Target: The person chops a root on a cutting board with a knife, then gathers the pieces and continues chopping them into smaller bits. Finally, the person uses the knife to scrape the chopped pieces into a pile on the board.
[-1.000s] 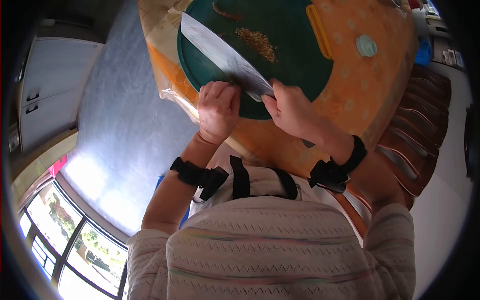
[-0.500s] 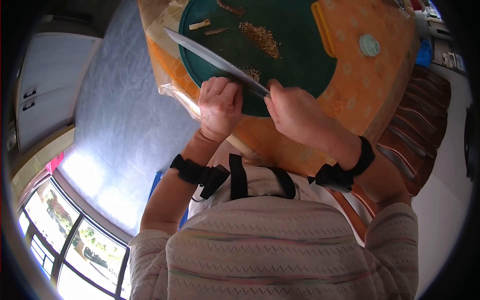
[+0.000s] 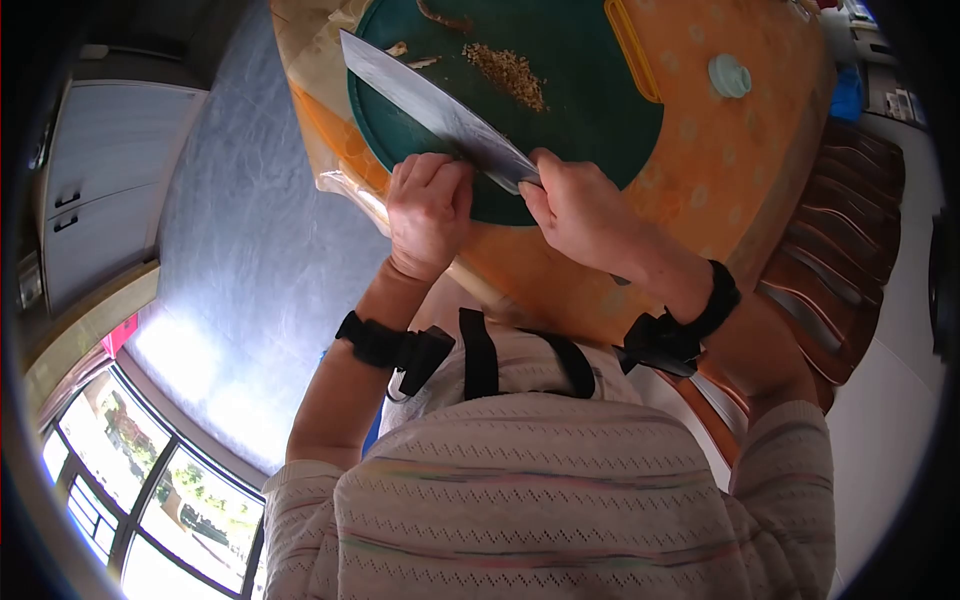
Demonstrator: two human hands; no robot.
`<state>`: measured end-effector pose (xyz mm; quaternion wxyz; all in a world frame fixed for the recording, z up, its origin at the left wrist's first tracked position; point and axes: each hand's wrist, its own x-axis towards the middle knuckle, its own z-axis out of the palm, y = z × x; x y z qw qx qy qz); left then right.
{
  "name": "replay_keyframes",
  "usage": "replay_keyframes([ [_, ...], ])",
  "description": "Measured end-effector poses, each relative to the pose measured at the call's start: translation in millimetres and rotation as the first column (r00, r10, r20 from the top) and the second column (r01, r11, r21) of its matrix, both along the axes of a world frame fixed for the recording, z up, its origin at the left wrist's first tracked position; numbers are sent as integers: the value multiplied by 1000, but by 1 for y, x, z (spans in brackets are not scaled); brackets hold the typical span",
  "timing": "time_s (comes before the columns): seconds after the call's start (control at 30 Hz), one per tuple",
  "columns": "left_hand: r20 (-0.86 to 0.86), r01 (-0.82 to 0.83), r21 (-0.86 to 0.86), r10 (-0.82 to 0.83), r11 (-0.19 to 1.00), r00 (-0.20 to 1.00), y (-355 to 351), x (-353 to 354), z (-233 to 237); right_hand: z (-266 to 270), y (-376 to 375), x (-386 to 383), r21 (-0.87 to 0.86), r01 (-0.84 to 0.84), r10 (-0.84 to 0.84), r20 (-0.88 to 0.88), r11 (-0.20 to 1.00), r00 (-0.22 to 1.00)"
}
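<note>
My right hand (image 3: 580, 205) grips a broad-bladed kitchen knife (image 3: 430, 105) by its handle. The blade points up and left across a round green cutting board (image 3: 590, 110), its flat side tilted toward me. Close against the blade, at the board's near edge, my left hand (image 3: 430, 205) has its fingers curled under; whatever they press on is hidden. Beyond the knife lies a heap of finely chopped brown bits (image 3: 508, 76). Pale strips (image 3: 424, 62) lie partly behind the blade, and a longer brown strip (image 3: 445, 16) is near the top edge of view.
A yellow handle (image 3: 635, 50) runs along the board's right side. On the orange patterned tablecloth (image 3: 700, 170) stands a pale green lid-like piece (image 3: 730, 76). Brown wooden chairs (image 3: 840, 240) are at the right, and a grey-white cabinet (image 3: 125, 160) at the far left.
The knife blade has risen and turned, showing more of its flat side and covering the small near pile and part of the pale strips. My left hand stays curled beside it.
</note>
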<state>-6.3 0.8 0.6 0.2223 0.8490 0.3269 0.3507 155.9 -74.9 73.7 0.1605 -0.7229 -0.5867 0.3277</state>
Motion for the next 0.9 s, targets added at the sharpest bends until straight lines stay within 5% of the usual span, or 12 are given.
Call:
replay_keyframes([
  [0.9, 3, -10, 4, 10, 1000, 1000, -1, -1, 0, -1, 6, 8, -48, 2, -8, -139, 999, 990],
])
